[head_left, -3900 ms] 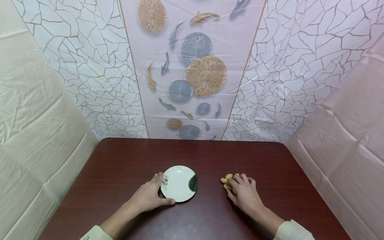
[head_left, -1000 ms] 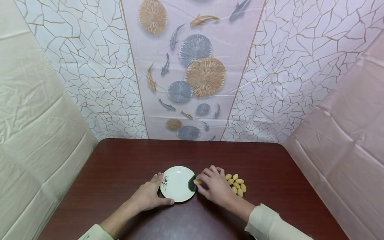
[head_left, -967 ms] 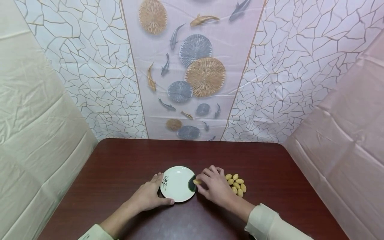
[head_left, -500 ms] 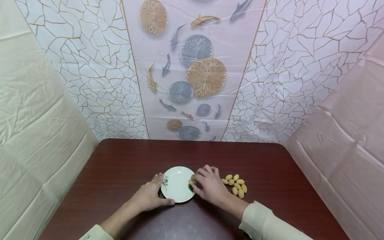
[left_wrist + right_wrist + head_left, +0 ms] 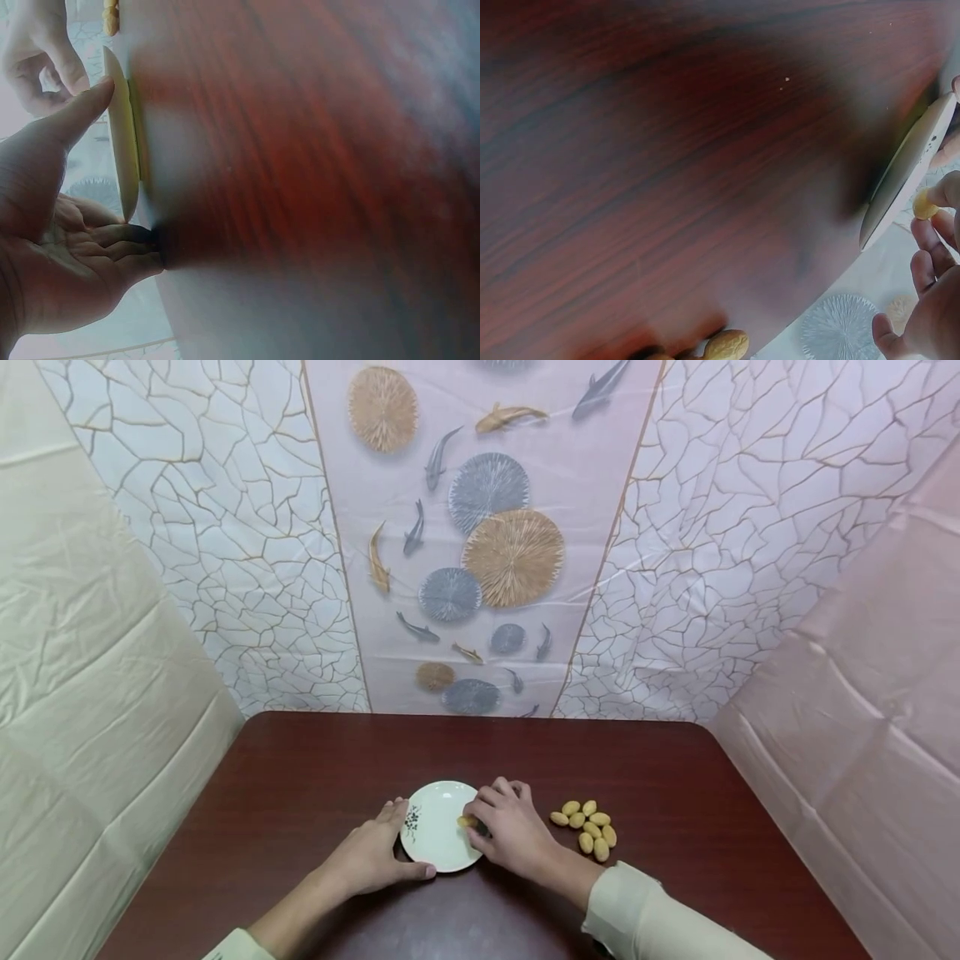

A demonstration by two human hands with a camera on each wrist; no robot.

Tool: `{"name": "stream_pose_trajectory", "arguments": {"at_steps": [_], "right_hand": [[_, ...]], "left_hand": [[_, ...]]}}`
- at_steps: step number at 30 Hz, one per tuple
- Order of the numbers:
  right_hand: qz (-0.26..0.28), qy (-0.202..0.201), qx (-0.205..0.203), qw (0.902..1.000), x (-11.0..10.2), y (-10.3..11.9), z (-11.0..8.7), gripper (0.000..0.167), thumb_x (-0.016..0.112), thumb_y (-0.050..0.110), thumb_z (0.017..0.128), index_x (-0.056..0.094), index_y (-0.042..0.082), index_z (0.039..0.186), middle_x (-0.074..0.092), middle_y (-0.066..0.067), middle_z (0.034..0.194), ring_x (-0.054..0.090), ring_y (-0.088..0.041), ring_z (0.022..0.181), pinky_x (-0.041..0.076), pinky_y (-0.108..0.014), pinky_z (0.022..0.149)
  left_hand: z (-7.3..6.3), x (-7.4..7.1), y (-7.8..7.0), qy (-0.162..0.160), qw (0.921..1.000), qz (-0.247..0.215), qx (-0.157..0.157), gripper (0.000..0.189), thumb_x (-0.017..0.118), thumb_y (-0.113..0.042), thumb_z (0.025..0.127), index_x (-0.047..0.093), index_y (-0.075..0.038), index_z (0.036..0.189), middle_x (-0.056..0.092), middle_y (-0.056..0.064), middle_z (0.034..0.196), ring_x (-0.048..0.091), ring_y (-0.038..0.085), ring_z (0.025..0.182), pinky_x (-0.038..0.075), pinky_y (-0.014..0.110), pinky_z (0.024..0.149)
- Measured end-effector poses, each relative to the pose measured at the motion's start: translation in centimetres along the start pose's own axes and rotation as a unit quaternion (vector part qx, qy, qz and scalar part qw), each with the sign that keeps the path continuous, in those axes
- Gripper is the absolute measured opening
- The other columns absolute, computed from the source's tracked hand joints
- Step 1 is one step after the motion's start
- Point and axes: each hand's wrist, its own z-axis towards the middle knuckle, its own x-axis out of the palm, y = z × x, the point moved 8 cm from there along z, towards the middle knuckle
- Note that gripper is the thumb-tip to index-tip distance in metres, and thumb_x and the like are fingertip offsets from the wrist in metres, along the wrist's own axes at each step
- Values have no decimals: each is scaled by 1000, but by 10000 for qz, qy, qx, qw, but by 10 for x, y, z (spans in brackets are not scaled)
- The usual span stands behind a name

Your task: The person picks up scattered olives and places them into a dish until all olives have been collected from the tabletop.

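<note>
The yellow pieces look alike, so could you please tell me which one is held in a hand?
The yellow piece pinched in the right hand, above the plate; all the other pieces lie on the table.

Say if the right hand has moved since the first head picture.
Yes. Against the table, the right hand has moved left in the head view, from the yellow pieces to the right side of the plate.

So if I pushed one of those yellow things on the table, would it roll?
Probably, but wobbly: the yellow things look rounded yet longish. They're likely light too, since the right hand holds one in just a pinch.
</note>
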Motion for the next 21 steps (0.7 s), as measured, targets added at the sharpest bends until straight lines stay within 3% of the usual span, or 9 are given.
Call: {"name": "stream_pose_trajectory", "arguments": {"at_steps": [15,21], "right_hand": [[107,334,60,9994,17,16,7,14,88,30,95,79,23,103,72,8,104,55,-14,100,51,-57,101],[25,450,90,9989,18,13,12,12,86,31,97,80,23,105,71,8,104,53,-14,99,51,-57,102]], "left_hand": [[-7,2,4,-14,10000,-10,-69,127,93,-65,79,38,8,167,42,35,171,44,54,158,45,73,120],[-2,2,3,34,10000,-16,-70,129,91,-69,80,36,7,168,39,33,173,40,51,161,43,71,123]]}}
